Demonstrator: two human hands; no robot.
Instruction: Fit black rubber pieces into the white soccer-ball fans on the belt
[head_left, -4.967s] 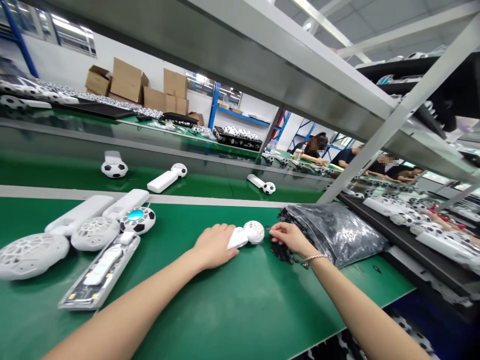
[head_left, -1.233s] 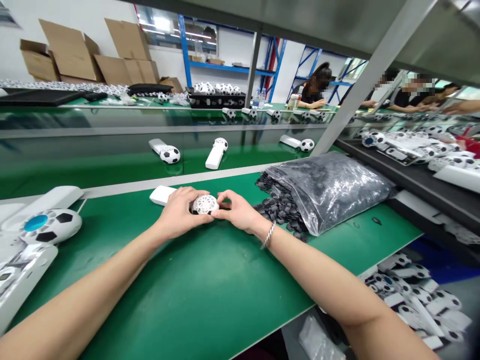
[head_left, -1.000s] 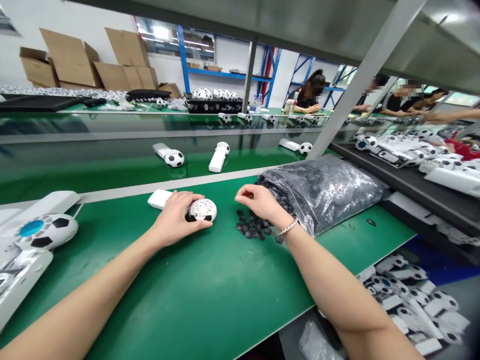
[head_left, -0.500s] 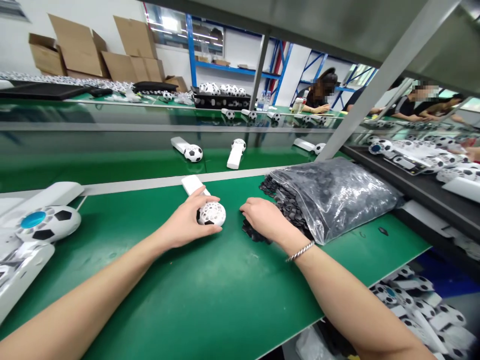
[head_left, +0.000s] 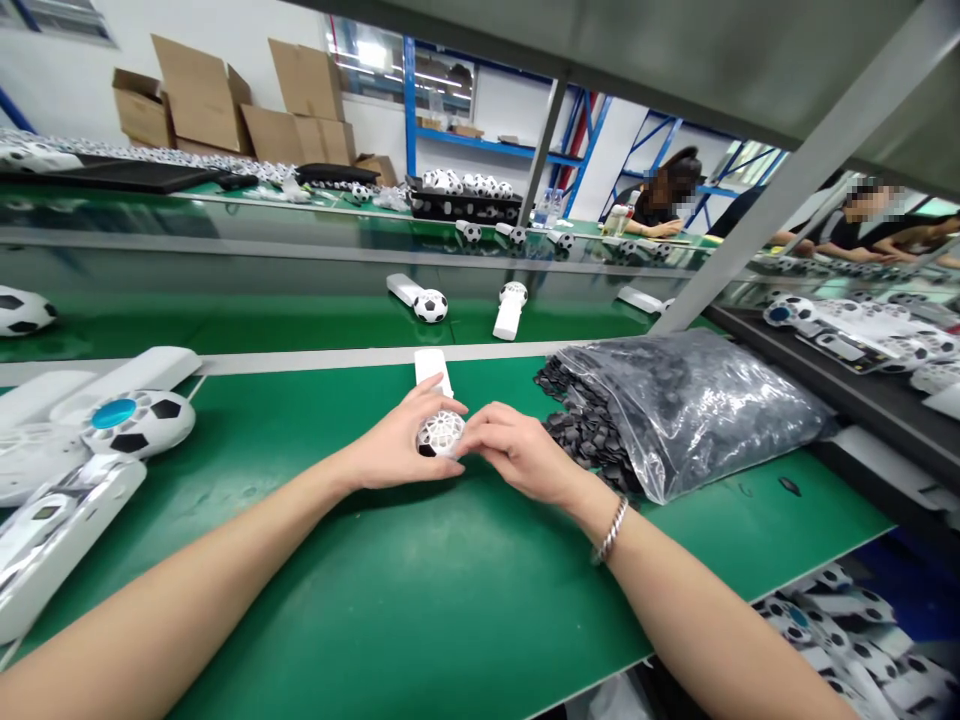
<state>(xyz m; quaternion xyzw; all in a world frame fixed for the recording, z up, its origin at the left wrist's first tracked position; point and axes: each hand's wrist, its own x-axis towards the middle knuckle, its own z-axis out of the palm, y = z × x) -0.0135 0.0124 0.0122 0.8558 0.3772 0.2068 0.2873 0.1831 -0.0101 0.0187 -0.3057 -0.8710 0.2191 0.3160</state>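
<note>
My left hand (head_left: 401,440) is closed around the football-shaped head of a white handheld fan (head_left: 442,432). The head has an open white grille and a dark patch on its lower left; the white handle (head_left: 431,370) points away from me. My right hand (head_left: 517,445) is at the right edge of the head with thumb and fingers pinched together. Whatever lies between those fingertips is too small or hidden to make out. Just right of that hand, small black pieces (head_left: 592,430) spill from a clear plastic bag (head_left: 720,400).
Several similar fans (head_left: 135,425) are piled at the left of the green table (head_left: 420,600). Beyond the pale strip, more fans (head_left: 430,305) lie on a green belt. A slanted metal post (head_left: 739,235) and a dark rack (head_left: 847,370) stand right. Co-workers (head_left: 667,195) sit farther back.
My right hand has left the black pieces and come left to the fan head, fingers now pinched. My left hand still holds the fan, whose handle points more directly away. The camera view has shifted slightly.
</note>
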